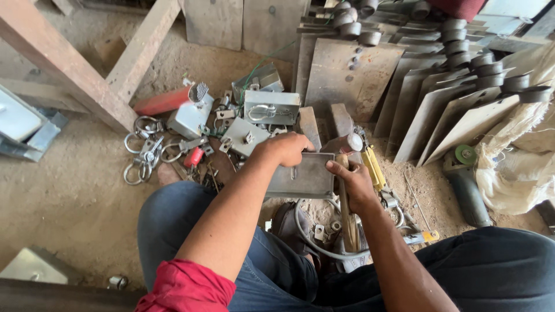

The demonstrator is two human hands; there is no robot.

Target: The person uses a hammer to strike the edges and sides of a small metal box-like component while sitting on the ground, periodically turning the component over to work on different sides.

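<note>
My left hand (287,149) grips the top edge of a flat grey metal plate (303,180) held upright between my knees. My right hand (354,184) is wrapped around the wooden handle of a hammer (348,215), whose metal head (345,143) rests at the plate's upper right corner. The handle's lower end runs down past my wrist. Both forearms reach in from the bottom of the view, over my blue jeans.
Metal boxes (272,107), shackles and rings (143,153) and a red-handled wire brush (167,100) lie on the sandy floor ahead. Shovel blades (457,110) lean in rows at right, with an angle grinder (465,185) and white sacking. A wooden beam (63,63) crosses upper left.
</note>
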